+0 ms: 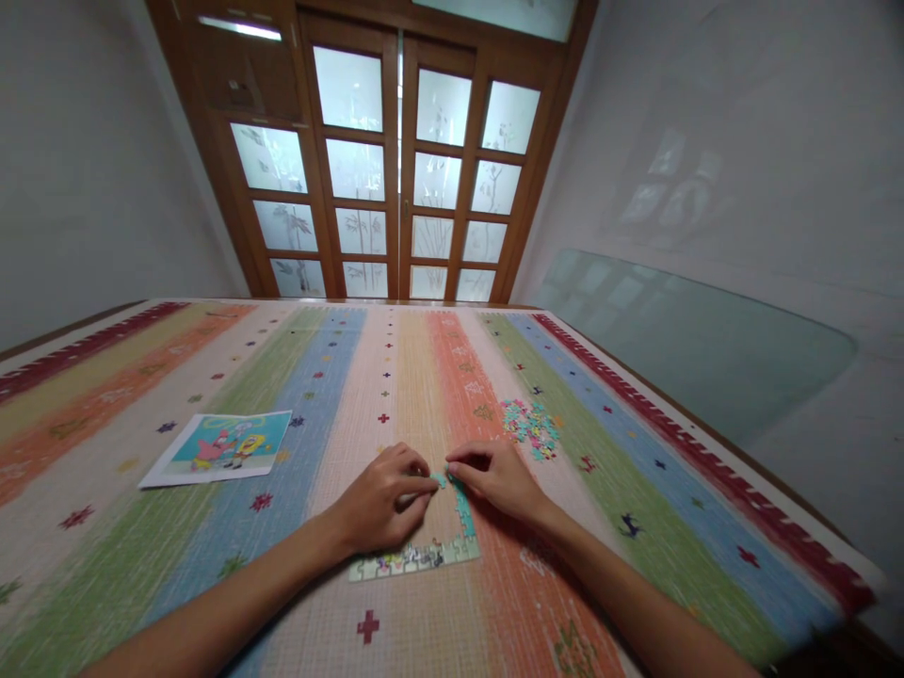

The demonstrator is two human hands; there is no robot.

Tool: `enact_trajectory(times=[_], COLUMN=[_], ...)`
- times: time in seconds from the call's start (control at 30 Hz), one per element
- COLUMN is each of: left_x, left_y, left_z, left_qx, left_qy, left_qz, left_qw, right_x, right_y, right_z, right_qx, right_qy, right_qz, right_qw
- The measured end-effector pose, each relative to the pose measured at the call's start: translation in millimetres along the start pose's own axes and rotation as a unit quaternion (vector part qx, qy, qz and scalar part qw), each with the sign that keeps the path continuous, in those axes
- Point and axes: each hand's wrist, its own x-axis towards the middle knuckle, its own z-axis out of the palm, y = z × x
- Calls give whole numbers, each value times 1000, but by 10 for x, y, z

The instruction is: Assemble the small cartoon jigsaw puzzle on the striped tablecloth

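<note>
My left hand (395,494) is closed in a pinch at a small teal puzzle piece (442,480). Close beside it, the thumb and index finger of my right hand (498,476) pinch at the top end of a teal puzzle strip (464,513), their fingertips partly covering what they grip. That strip runs down to a joined bottom row of pale green puzzle pieces (424,559), making an L-shaped corner. Part of the row's upper side is hidden behind my left hand.
A heap of loose puzzle pieces (531,428) lies right of my right hand. To the left, a printed cartoon picture (222,448) lies flat. A striped tablecloth (367,377) covers the table. Wooden glazed doors (402,169) stand beyond, with walls at both sides.
</note>
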Motion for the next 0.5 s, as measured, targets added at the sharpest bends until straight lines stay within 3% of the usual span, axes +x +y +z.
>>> enact_trajectory(times=[0.3,0.5], left_x=[24,14], left_y=[25,13], left_z=[-15,-8], left_qx=[0,-26], left_qy=[-27,-47], left_qz=[-9,-13], left_qw=[1000,998], right_x=[-11,-24], right_y=[17,9], right_z=[14,-23], right_qx=[-41,-109], right_qy=[-5,-16], right_qz=[-11,-58], right_qw=[999,992])
